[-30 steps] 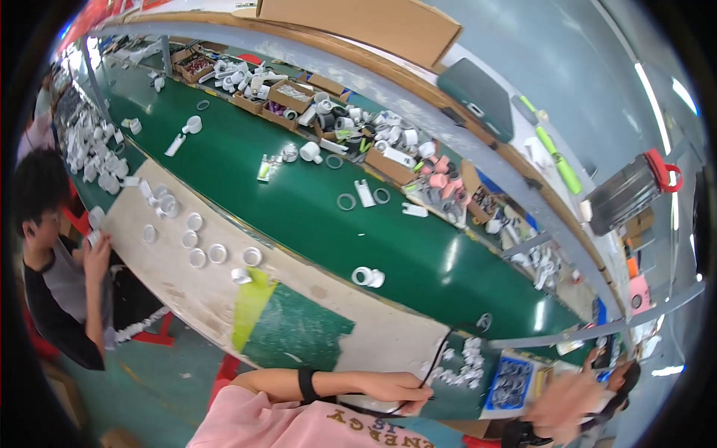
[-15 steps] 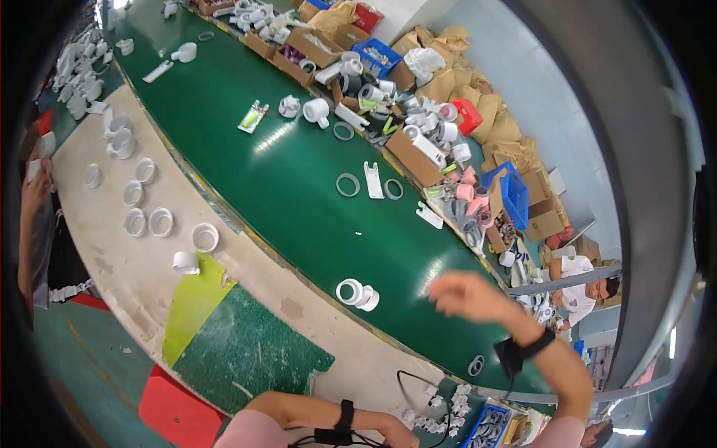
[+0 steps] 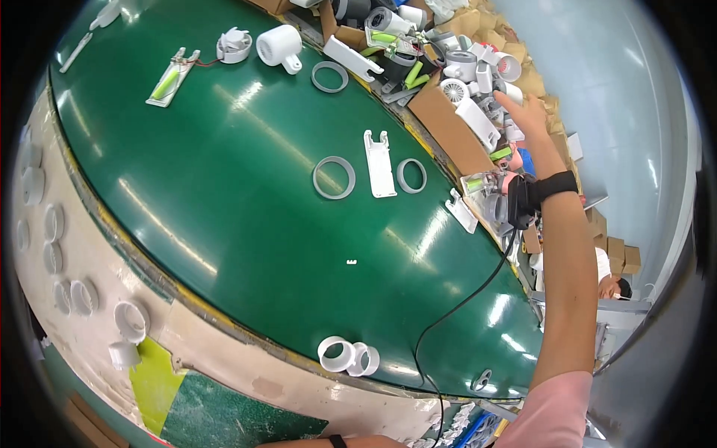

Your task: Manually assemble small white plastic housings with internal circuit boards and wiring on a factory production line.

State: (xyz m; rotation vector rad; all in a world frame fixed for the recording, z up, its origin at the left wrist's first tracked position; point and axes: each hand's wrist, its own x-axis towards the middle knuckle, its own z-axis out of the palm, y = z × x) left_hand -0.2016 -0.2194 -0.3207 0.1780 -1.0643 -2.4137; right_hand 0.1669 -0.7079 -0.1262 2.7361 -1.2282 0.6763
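My right hand (image 3: 527,116) is stretched out over the far-side cardboard box (image 3: 448,119) of parts. Its fingers are extended beside a white cylindrical housing (image 3: 511,92); I cannot tell whether they touch it. Only a strip of my left hand (image 3: 377,442) shows at the lower edge, past a black wristband, its fingers out of view. On the green belt (image 3: 261,224) lie a white handle shell (image 3: 379,164), grey rings (image 3: 334,178), a white fan housing (image 3: 278,48) and a handle piece with a green battery (image 3: 172,78). Two joined white rings (image 3: 348,356) sit at the near edge.
Several white ring caps (image 3: 131,321) stand on the beige worktable (image 3: 216,336) at left, near a yellow-green sheet (image 3: 155,381) and a dark green mat (image 3: 231,418). A black cable (image 3: 463,306) hangs from my right wrist across the belt. Another person (image 3: 612,284) is at far right.
My right hand has moved forward from above the belt to the parts box on the far side. The view has shifted forward, and my left arm has mostly dropped out at the bottom.
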